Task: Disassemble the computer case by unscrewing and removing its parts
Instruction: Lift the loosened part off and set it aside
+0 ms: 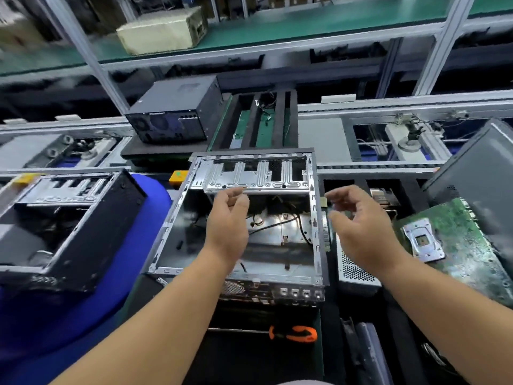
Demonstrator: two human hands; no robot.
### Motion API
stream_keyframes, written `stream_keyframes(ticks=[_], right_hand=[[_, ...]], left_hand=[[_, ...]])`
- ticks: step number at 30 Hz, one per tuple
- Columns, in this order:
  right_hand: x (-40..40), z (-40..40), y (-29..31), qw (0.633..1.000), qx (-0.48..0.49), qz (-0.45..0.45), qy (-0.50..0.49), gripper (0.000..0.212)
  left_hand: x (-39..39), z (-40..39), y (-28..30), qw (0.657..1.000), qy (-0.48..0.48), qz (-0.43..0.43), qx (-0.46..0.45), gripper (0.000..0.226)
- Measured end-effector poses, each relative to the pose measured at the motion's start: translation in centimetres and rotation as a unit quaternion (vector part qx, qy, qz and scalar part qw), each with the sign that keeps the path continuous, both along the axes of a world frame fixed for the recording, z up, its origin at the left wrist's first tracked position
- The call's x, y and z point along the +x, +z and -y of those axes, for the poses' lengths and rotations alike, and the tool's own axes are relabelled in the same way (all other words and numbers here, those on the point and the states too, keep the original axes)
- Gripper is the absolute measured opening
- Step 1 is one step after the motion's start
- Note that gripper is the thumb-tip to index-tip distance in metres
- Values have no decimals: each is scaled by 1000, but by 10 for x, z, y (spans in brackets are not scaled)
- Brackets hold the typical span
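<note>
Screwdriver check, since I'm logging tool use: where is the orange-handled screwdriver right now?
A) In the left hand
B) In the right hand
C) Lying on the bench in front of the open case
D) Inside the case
C: the orange-handled screwdriver lies on the bench below the open computer case, while the left hand and right hand hold nothing.

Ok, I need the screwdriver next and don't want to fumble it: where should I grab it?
Likely by the orange-and-black handle of the screwdriver, from above with the right hand. It lies flat in front of the open case, handle toward the right, thin shaft pointing left.
</note>
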State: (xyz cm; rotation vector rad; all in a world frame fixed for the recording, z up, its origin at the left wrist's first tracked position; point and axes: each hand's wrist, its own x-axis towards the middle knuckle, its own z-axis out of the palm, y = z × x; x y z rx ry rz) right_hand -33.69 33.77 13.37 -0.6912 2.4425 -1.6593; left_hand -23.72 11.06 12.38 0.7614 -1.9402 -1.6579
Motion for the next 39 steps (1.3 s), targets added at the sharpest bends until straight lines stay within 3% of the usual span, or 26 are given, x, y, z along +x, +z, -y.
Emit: stream_keyframes(ticks=[8, 16, 22, 33, 39], right_hand=[[33, 48, 15, 988, -29, -4, 154, 33], [85, 76, 8, 960, 71, 0, 272, 38], [130, 84, -1, 932, 162, -161, 282, 30], [198, 123, -77, 878, 387, -115, 258, 37], [211, 138, -121, 817, 519, -144, 204, 45]], left_hand=[[64, 26, -6, 996, 78, -32, -33, 28], [96, 33, -6, 989, 100, -84, -73, 16], [104, 44, -1, 989, 24, -120, -86, 16], [186, 79, -21, 980, -14, -147, -137, 17], [229, 108, -58, 991, -17, -52, -122, 15]])
